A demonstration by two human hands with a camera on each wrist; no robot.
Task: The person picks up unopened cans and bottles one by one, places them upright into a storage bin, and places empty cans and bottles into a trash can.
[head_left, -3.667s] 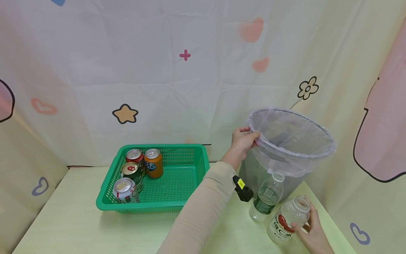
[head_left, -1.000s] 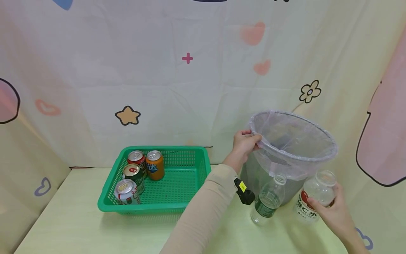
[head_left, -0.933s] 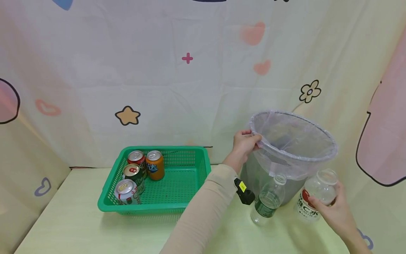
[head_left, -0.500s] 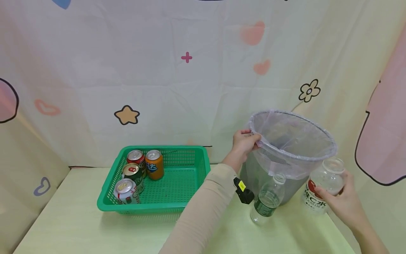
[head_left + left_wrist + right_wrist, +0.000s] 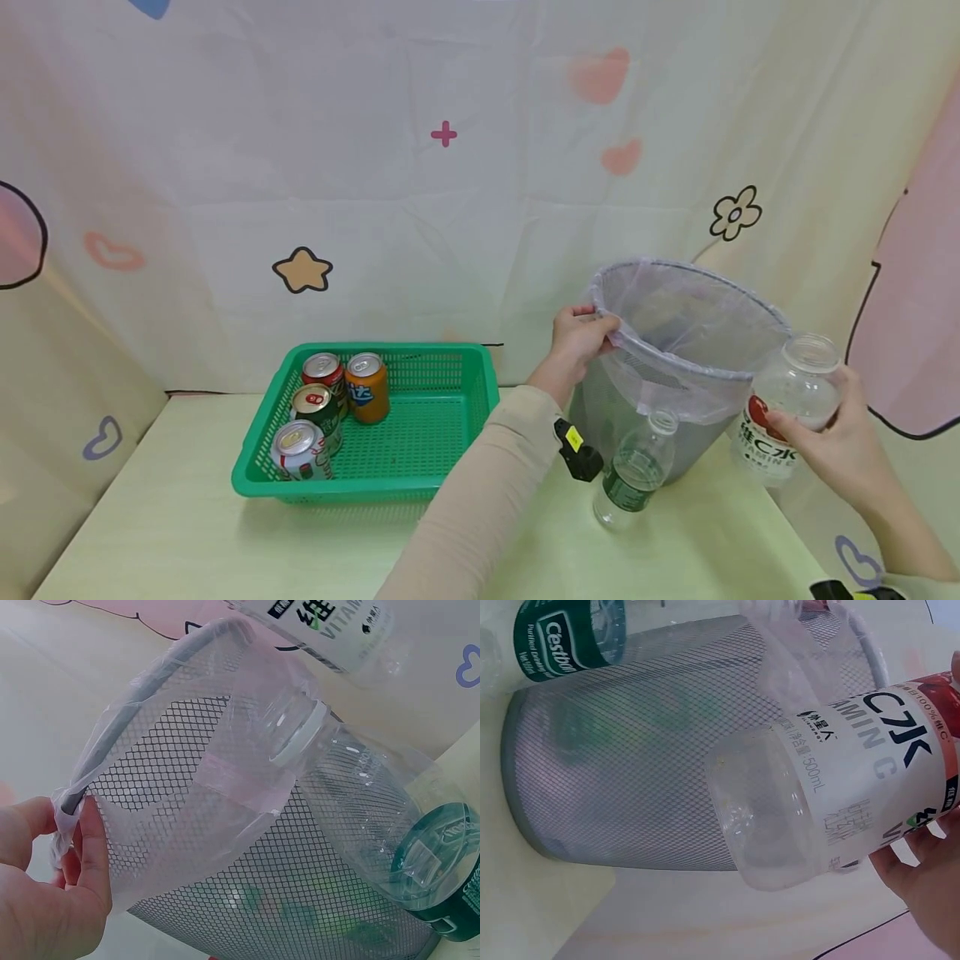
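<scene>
My left hand [image 5: 581, 340] pinches the near-left rim of a grey mesh trash can [image 5: 652, 750], catching the thin plastic bag [image 5: 225, 787] folded over it. In my right hand [image 5: 847, 442] I grip a clear plastic bottle [image 5: 787, 408] with a white and red label, upright and uncapped. It is up beside the can's right side, its mouth about level with the right rim, past the table's right edge in the head view. A second clear bottle [image 5: 636, 471] with a green label stands on the table right in front of the can.
On the left a green plastic basket [image 5: 420, 490] holds several drink cans, among them an orange can [image 5: 367, 390] and a dark green can [image 5: 317, 415]. A patterned curtain [image 5: 450, 208] hangs close behind the table [image 5: 187, 550]. Through the mesh, blurred green shapes show inside the trash can.
My right hand has lifted the red-labelled bottle from the table front and carried it right and up beside the trash can. My left hand keeps its pinch on the rim.
</scene>
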